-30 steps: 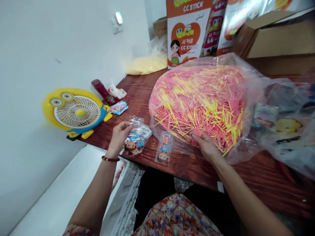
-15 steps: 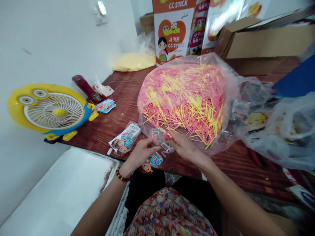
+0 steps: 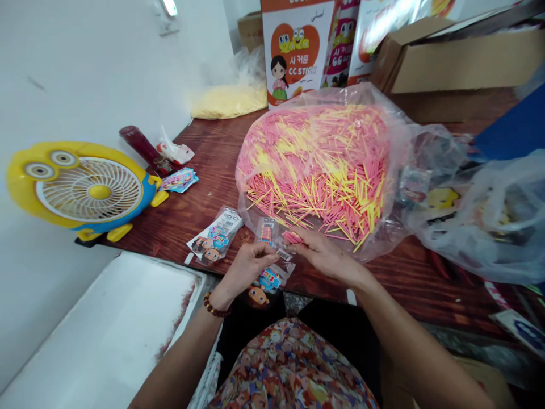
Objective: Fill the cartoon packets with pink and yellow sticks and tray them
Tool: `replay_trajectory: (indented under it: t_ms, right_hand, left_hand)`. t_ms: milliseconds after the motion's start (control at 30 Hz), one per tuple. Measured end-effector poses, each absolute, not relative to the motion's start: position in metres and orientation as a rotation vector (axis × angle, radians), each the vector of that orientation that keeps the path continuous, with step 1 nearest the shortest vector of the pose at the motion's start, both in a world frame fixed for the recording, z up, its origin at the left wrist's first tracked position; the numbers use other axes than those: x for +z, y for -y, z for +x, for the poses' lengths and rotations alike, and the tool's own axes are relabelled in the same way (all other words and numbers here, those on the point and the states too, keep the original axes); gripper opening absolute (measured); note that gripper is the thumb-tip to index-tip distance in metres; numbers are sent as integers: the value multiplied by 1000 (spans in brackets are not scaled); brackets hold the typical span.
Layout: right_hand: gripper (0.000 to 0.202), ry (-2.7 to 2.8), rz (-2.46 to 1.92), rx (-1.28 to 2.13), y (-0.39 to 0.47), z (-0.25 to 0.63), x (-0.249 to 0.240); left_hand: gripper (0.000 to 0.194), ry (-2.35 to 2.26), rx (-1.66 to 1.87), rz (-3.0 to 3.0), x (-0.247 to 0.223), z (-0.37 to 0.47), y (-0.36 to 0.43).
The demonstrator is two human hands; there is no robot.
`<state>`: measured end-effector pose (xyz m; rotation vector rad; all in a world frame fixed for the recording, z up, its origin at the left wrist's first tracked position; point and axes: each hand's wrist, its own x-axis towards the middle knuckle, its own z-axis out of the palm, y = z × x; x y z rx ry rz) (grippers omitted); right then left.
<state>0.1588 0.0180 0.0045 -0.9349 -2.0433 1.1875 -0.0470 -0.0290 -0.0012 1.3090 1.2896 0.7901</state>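
Note:
My left hand (image 3: pixel 247 267), with a beaded bracelet at its wrist, is closed with thumb and forefinger on a small clear printed packet (image 3: pixel 269 278). That packet's barcode end points toward my right hand, and its cartoon face hangs at the table edge. Just beyond my left fingertips lies another clear packet (image 3: pixel 267 228) with pink sticks inside. In my right hand (image 3: pixel 321 255) a small bunch of pink and yellow sticks (image 3: pixel 292 237) is pinched, its ends pointing left. Beyond both hands spreads a large clear bag (image 3: pixel 374 258) full of loose pink and yellow sticks (image 3: pixel 319 193).
Flat printed packets (image 3: pixel 216 236) lie left of my hands. Farther left stand a yellow and blue fan (image 3: pixel 100 192), a dark red bottle (image 3: pixel 138 142) and colourful sachets (image 3: pixel 180 179). Printed boxes (image 3: pixel 293 57) and an open carton (image 3: pixel 464 62) line the back. Plastic bags (image 3: pixel 481 221) crowd the right.
The packet with sticks inside shows more of its length beyond my left fingers. My left hand has shifted slightly toward me. The right hand still grips its bunch.

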Motion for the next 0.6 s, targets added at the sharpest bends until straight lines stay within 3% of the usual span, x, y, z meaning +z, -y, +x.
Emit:
replay_trajectory:
  t_ms: [300,433,600]
  right_hand:
    - [16,2059,-948,1226,-17,160,3]
    - [14,1490,-974,1397,-17,156,5]
    - [12,833,-705,1442,-11,140,23]
  left_hand:
    - [31,-1268,661,1443,-2,-49,33]
    - [30,-1266,815,1587,-4,-46,38]
    - [25,-1222,1000,1733,-10,-40,41]
